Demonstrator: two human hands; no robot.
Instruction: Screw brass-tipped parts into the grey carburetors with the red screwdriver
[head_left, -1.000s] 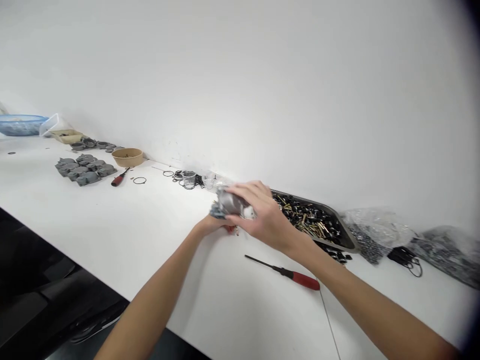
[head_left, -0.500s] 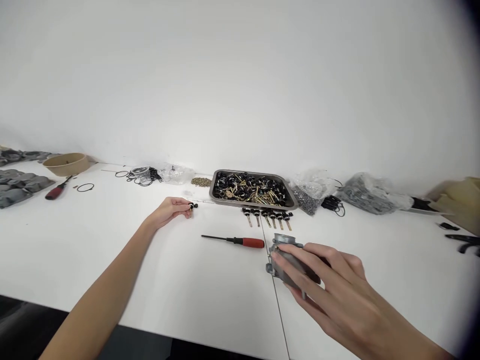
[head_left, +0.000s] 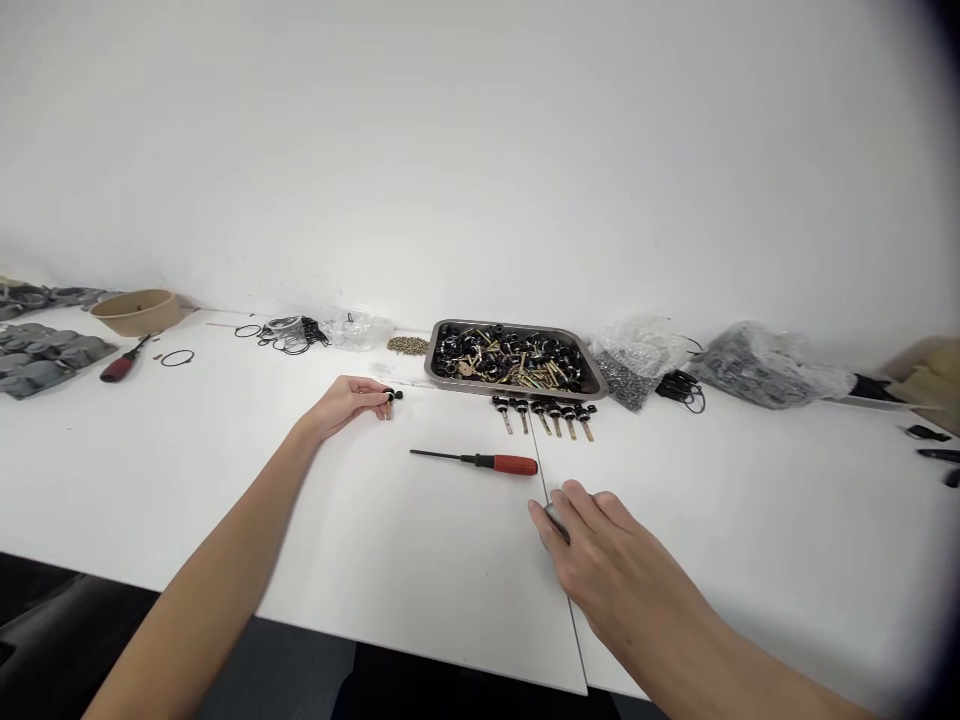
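Between the fingertips of my left hand is a small part with a black top and a brass stem, held upright over the table left of the tray. My right hand is closed over a grey metal casting, most of which the fingers and palm hide. Just beyond that hand lies a screwdriver with a red and black handle, its shaft to the left. Several similar black and brass parts lie in a row below a metal tray heaped with more of them.
Small brass pieces form a pile left of the tray. Plastic bags of dark parts and black rings line the wall at right. Further left are a tan bowl, another screwdriver and grey castings.
My right hand has turned over the grey casting, which now shows far less. My left hand still pinches the small part. The view has shifted slightly.
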